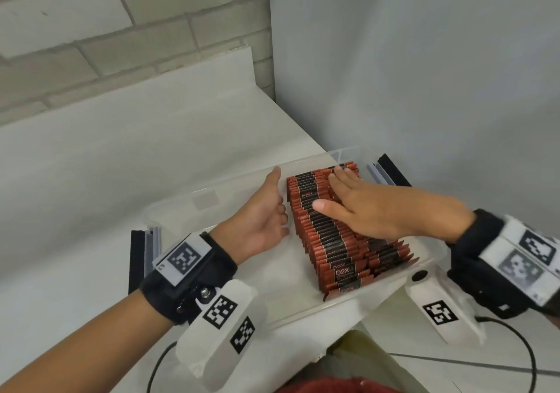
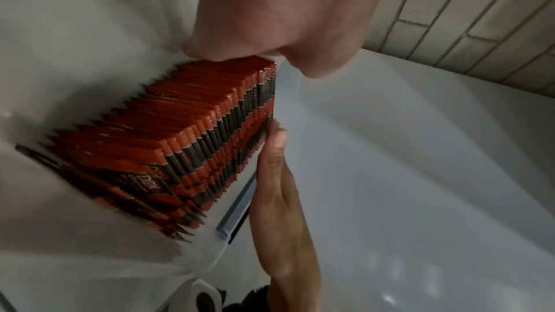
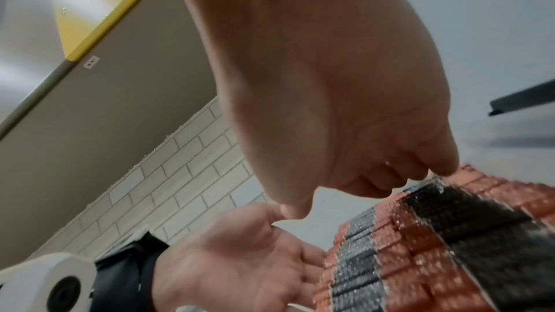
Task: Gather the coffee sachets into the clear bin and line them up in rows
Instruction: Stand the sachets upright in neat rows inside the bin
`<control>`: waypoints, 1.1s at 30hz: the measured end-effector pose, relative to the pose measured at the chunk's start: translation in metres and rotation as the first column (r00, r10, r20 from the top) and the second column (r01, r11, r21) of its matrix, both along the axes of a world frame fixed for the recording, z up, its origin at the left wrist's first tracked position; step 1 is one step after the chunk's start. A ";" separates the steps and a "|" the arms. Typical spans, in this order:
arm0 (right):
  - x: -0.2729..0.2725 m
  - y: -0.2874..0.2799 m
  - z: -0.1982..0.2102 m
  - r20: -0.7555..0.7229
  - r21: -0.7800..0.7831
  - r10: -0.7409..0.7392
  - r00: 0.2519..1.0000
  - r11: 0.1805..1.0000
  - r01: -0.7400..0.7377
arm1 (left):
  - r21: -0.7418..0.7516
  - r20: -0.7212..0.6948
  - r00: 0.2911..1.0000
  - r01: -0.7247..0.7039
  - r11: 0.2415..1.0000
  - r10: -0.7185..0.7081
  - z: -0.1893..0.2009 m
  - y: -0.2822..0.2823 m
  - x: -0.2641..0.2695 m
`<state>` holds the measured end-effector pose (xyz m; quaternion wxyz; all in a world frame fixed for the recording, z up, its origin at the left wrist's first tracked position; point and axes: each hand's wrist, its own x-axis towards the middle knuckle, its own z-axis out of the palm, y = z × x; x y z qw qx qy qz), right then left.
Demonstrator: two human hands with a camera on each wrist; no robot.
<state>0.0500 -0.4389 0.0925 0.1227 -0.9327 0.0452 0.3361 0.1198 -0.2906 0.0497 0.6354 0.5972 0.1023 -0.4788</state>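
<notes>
The coffee sachets (image 1: 339, 235) stand packed on edge in the clear bin's (image 1: 169, 210) 3 o'clock half. The right hand (image 1: 363, 207) lies flat on top; the left hand (image 1: 260, 220), fingers straight, seemingly touches their 9 o'clock side. Light, slippery, floppy: squeeze rows from both ends.

A white table (image 1: 121, 165) stands against a pale brick wall (image 1: 91, 28); black cables (image 1: 527, 353) trail near its front edge.

The head view looks down from above both hands onto the worktop (image 1: 91, 165). Each wrist view sits close under its own hand, looking along the fingers. All three share the sachets (image 1: 330, 238) (image 2: 186, 151) (image 3: 435, 246) between the hands.
</notes>
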 end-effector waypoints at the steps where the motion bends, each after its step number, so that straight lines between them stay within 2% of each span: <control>1: 0.000 -0.001 -0.001 -0.007 -0.015 -0.002 1.000 1.000 0.001 | -0.005 -0.007 1.000 -0.005 1.000 0.005 0.000 0.000 0.000; 7: -0.002 -0.003 -0.004 0.024 0.019 -0.034 0.999 0.999 0.033 | 0.002 -0.038 0.997 0.063 0.998 -0.063 -0.001 -0.004 -0.013; 10: -0.007 -0.003 -0.001 0.015 0.046 -0.028 0.999 0.999 0.027 | -0.036 -0.077 0.996 0.042 0.998 -0.044 -0.003 -0.003 -0.014; 12: -0.010 -0.007 0.004 -0.004 0.055 -0.007 1.000 0.998 0.007 | -0.007 -0.035 0.999 0.030 1.000 -0.030 0.001 -0.002 -0.013; 15: -0.006 -0.016 0.014 0.054 0.075 0.006 0.999 0.997 -0.010 | -0.012 -0.021 1.000 -0.008 1.000 0.008 0.004 0.000 -0.011; 17: 0.000 -0.018 0.018 0.086 0.051 0.005 0.996 0.999 -0.009 | -0.054 -0.061 0.998 0.000 0.999 -0.003 0.006 -0.001 -0.011; 20: -0.001 -0.011 0.019 0.041 0.026 0.077 0.996 0.997 -0.078 | -0.058 -0.062 0.998 0.021 0.998 -0.024 0.001 -0.003 -0.013; 23: -0.018 -0.003 0.023 -0.055 0.060 0.203 0.978 0.978 -0.200 | 0.021 -0.016 1.000 -0.016 1.000 0.017 -0.001 0.001 -0.017; 25: -0.032 0.001 0.028 -0.119 0.097 0.271 0.955 0.961 -0.261 | 0.004 -0.042 0.999 -0.015 1.000 0.015 -0.002 0.007 -0.020; 29: -0.046 0.007 0.021 -0.195 0.160 0.326 0.925 0.941 -0.298 | -0.084 -0.087 0.990 0.105 0.991 -0.112 -0.014 0.007 -0.028; 33: -0.054 -0.004 0.021 -0.166 0.221 0.306 0.937 0.938 -0.267 | -0.069 -0.113 0.993 0.010 0.998 -0.018 -0.008 0.012 -0.031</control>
